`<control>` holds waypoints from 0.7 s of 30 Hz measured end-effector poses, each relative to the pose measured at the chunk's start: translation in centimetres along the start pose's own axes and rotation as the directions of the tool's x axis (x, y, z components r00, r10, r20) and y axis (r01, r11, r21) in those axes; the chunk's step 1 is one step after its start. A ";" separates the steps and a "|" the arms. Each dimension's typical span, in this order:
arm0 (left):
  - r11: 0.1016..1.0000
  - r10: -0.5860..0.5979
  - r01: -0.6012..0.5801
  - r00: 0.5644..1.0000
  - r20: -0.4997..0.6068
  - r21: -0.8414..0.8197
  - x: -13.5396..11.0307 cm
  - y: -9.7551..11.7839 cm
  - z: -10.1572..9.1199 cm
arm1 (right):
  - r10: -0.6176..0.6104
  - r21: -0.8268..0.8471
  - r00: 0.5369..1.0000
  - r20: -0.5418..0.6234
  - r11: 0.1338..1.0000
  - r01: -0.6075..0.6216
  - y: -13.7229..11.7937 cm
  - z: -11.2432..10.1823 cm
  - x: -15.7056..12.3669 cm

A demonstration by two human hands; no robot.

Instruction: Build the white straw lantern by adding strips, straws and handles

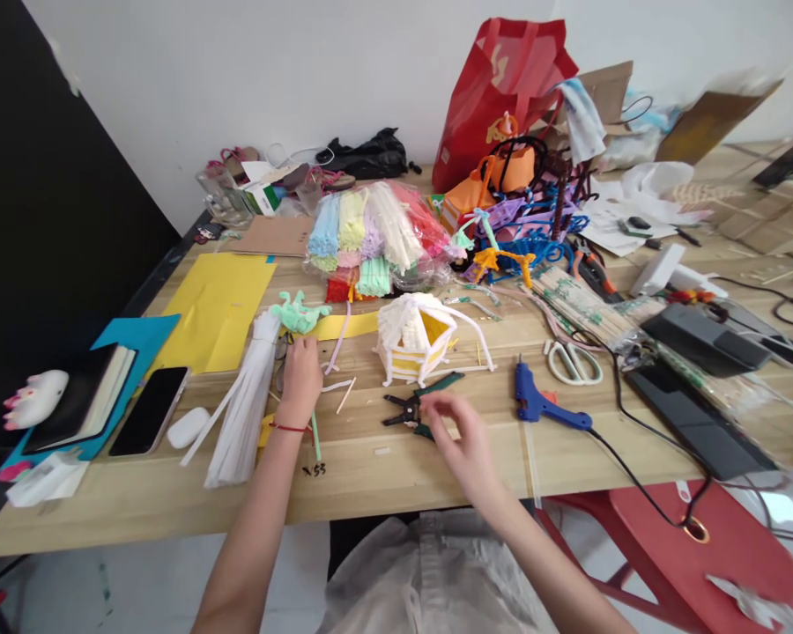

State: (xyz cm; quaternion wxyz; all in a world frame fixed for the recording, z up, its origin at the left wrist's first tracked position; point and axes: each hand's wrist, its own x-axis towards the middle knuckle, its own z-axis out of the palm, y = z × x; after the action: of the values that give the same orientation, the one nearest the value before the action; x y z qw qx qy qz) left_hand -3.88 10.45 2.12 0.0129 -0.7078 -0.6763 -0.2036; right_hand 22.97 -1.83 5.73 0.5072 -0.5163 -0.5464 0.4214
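Note:
My left hand (301, 377) is closed over the middle of a green pipe-cleaner piece (299, 313). Its curly bunched top shows beyond my fingertips, and a straight green stem emerges below the palm. My right hand (461, 438) is beside the wire strippers (408, 410), with bent fingers slightly apart over the spread dark green handles. Whether those fingers touch the handles is hard to see. Just behind stands a small white-and-yellow pipe-cleaner house (413, 342) with an open side. A bundle of white pipe cleaners (241, 423) lies left of my left hand.
To the right are a blue glue gun (535, 396) with its cord and white-handled scissors (574, 363). Packs of coloured pipe cleaners (370, 231) and a red bag (502, 97) stand behind. A phone (151, 411) and yellow sheets (211, 308) lie left.

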 end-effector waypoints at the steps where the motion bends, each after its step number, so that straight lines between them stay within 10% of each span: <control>1: 1.000 -0.014 0.014 1.000 -0.010 0.006 -0.2 0.3 -0.3 | -0.088 -0.059 0.994 -0.071 0.995 0.083 -0.9 0.0 0.8; 7: 0.986 0.001 -0.028 0.987 -0.160 -0.165 -1.6 4.7 -3.4 | -0.373 -0.354 0.913 -0.165 0.887 0.298 -3.9 1.1 6.1; 21: 0.891 0.076 -0.140 0.984 -0.161 -0.432 -5.6 11.0 -6.5 | -0.225 -0.088 0.966 -0.130 0.973 0.214 -3.8 3.1 9.4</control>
State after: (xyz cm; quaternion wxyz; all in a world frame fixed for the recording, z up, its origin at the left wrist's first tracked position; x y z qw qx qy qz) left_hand 4.92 2.34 9.17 -0.0893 -0.7128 -0.5694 -0.3996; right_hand 19.79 7.29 10.14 0.5682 -0.4990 -0.5788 0.3052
